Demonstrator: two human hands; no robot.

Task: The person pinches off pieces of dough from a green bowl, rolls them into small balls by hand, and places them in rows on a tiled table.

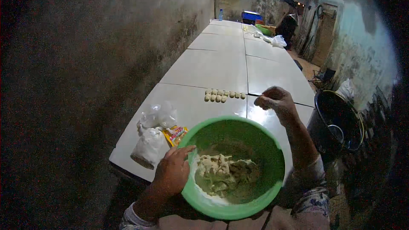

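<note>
Step in hand, by my reading: portioning dough into small pieces and laying them out in rows. Green bowl (233,167) sits at near end of worktop (204,70), w/ pale lumpy dough (221,174) in its bottom, some flour at the near wall.

Left hand (172,172) grips bowl rim, thumb over the edge, fingers closed round the outside. Right hand (276,100) is raised above worktop, just right of the dough pieces (223,96), fingers curled together, pinched; likely on a small bit of dough but can't tell, too small.

Pieces: two short rows, approx. a dozen, touching or nearly so.

Next move would call for a free spot at the row's end and a light release so the piece keeps shape.

Left of bowl: white plastic bags (151,138) and a yellow-red packet (174,134).

Worktop: long, white tiled slabs, along a dark stained wall. Far end: blue container, green basin, more bags. Right: dark metal pot (338,121), lower than worktop. Room dim.
</note>
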